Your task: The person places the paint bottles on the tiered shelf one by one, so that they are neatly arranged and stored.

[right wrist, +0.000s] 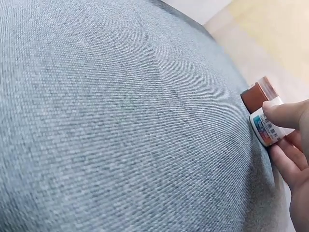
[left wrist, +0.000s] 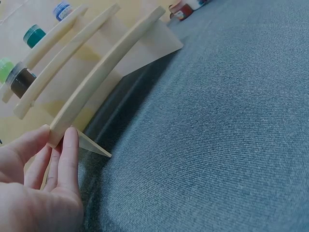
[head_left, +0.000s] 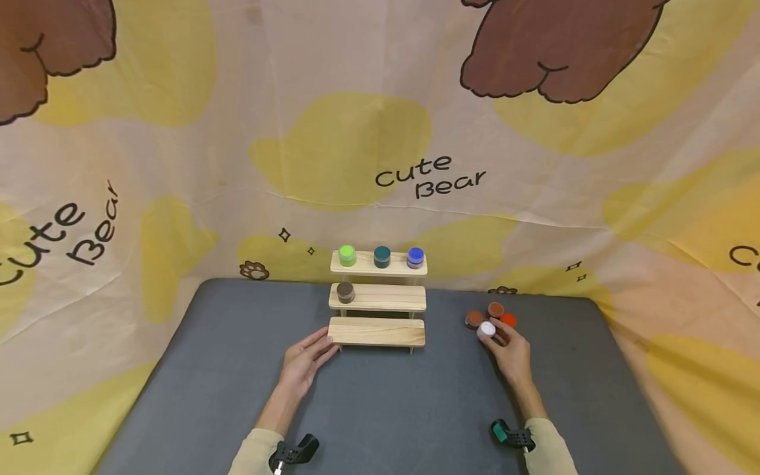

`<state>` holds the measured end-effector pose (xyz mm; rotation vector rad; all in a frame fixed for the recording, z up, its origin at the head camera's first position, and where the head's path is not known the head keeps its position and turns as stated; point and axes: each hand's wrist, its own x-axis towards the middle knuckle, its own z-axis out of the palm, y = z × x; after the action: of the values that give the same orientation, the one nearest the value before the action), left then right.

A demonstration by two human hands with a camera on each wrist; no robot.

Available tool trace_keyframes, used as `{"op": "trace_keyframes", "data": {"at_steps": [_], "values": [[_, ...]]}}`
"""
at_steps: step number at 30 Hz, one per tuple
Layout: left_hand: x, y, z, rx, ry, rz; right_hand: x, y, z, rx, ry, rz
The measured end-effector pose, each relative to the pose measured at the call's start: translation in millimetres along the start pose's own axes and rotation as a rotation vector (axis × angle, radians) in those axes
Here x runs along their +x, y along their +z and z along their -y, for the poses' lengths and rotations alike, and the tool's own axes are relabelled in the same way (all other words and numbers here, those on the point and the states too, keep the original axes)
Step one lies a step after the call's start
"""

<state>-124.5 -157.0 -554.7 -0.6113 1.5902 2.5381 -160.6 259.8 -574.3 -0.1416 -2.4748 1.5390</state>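
A three-tier wooden stand [head_left: 377,332] stands on the table. My left hand [head_left: 301,364] pinches the left end of its lowest tier, thumb on top and fingers beneath in the left wrist view. On the top tier sit a light green paint jar [head_left: 347,255], a dark teal jar [head_left: 382,256] and a blue jar [head_left: 415,257]. A dark brown jar [left wrist: 21,79] is at the left of the middle tier. To the right, my right hand [head_left: 512,356] holds a small white paint jar [right wrist: 267,126] between thumb and fingers, close over the cloth.
Two reddish-brown jars [head_left: 495,310] and a red-orange jar [head_left: 508,320] cluster around the white one. Grey cloth [head_left: 380,409] covers the table. A printed bear curtain [head_left: 332,152] hangs behind the stand and at both sides.
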Motion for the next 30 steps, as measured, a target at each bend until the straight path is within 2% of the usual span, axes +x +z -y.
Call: {"op": "trace_keyframes", "data": {"at_steps": [10, 15, 19, 26, 30], "values": [[-1.6, -0.4, -0.9, 0.001, -0.008, 0.004, -2.3, -2, 0, 0.013, 0.024, 0.006], [-1.8, -1.1, -0.7, -0.004, -0.009, 0.007, -0.7, -5, 5, 0.014, 0.025, -0.018], [-1.0, -1.3, -0.7, -0.011, -0.005, 0.005, 2.6, -9, 13, 0.034, 0.028, -0.033], [-1.4, -1.5, -0.1, -0.019, -0.002, 0.004, 7.4, -14, 29, 0.016, 0.006, -0.022], [-1.3, -0.6, -0.1, -0.017, 0.000, 0.007, 10.5, -13, 34, 0.042, -0.009, -0.012]]}}
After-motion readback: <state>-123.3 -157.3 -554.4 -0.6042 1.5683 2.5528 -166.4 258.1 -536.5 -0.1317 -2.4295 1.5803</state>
